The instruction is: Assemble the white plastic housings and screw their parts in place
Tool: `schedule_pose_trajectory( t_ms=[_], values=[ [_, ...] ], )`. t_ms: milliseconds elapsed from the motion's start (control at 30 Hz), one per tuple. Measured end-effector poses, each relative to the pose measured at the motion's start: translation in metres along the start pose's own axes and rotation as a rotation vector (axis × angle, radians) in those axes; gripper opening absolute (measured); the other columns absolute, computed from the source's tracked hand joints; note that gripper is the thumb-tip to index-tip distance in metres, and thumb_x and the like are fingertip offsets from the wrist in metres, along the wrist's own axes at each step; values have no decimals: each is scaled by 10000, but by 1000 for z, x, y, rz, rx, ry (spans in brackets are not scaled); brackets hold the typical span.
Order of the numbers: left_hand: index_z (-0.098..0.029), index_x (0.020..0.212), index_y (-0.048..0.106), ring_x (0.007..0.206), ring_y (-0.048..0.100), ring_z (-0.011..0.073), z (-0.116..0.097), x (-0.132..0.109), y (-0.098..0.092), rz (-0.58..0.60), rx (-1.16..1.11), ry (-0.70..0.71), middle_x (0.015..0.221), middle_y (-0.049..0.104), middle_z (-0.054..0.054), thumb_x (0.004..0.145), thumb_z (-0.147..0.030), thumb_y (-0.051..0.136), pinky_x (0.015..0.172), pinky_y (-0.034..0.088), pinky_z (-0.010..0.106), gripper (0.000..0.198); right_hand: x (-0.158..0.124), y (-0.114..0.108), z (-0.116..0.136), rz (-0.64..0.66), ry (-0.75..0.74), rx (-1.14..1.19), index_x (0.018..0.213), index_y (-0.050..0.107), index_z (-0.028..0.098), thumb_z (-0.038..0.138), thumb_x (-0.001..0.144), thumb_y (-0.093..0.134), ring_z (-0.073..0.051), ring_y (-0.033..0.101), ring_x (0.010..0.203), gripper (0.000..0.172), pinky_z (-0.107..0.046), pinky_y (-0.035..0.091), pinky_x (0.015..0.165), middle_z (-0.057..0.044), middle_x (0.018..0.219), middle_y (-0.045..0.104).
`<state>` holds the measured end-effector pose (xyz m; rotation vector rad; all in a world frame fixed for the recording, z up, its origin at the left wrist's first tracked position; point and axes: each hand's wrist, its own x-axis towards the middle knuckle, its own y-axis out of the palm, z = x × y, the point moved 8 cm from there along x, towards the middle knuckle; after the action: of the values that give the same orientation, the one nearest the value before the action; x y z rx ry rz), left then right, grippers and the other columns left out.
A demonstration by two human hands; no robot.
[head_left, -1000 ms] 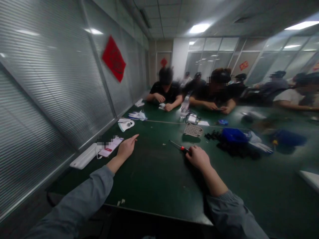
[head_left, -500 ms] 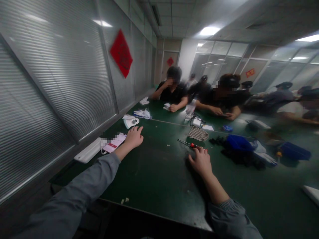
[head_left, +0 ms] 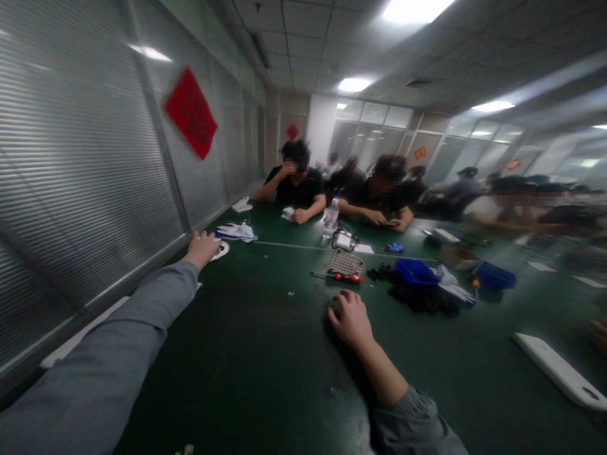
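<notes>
The white, rounded mask-like piece [head_left: 221, 251] is partly hidden by the left hand [head_left: 202, 249], which is held over its near side; whether it is touched or gripped cannot be told, as the fingertips are hard to make out. By the left grey sleeve [head_left: 118, 341], most of a long white case [head_left: 85, 332] is covered, and the table's left edge is largely masked.

The right hand [head_left: 351, 317] is held low over the dark green table [head_left: 265, 347], its fingers loosely spread and bent, with nothing gripped; contact with the surface cannot be confirmed. Just beyond its fingertips, the slim screwdriver with a red and black handle [head_left: 348, 278] is laid crosswise, its shaft pointed left. Close behind it, a tan, grid-patterned plate [head_left: 347, 260] is seen (whether the two touch is unclear).

The table's near edge is cut off by the frame, and pale scraps [head_left: 188, 449] are clipped there. Between the forearms, a broad stretch of green surface is left for movement. To the right, passage is narrowed by a heap of small black parts [head_left: 427, 302] crowded around a blue plastic tray [head_left: 416, 272]. Farther right, the seated people [head_left: 516, 205] are blurred.
</notes>
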<state>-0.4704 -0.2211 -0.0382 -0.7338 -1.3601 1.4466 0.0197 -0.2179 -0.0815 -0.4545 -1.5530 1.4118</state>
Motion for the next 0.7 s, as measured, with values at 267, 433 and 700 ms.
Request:
schedule_pose_trajectory(
  t_ms=[267, 433, 700],
  values=[
    [-161, 1158, 696, 1125, 590, 353, -1, 15, 24, 111, 16, 17, 1222, 631, 227, 868, -229, 545, 951, 430, 456, 334, 1, -1, -1, 1, 18, 28, 1102, 651, 191, 372, 916, 528, -287, 491, 1182, 287, -394, 440, 980, -141, 1271, 553],
    [-134, 1140, 701, 1097, 625, 364, -4, 13, 25, 111, -9, 26, 1214, 630, 243, 870, -222, 522, 885, 473, 415, 335, 0, -2, 1, 3, 1, 39, 1091, 650, 190, 378, 922, 523, -278, 493, 1173, 283, -383, 431, 1005, -136, 1271, 549],
    [-51, 1142, 652, 1099, 617, 319, -9, -1, 5, 10, -62, 24, 1146, 668, 256, 864, -188, 511, 912, 445, 366, 340, 0, -1, 0, 8, -1, 40, 1073, 649, 183, 379, 921, 529, -270, 495, 1163, 276, -367, 438, 990, -140, 1270, 543]
  ],
)
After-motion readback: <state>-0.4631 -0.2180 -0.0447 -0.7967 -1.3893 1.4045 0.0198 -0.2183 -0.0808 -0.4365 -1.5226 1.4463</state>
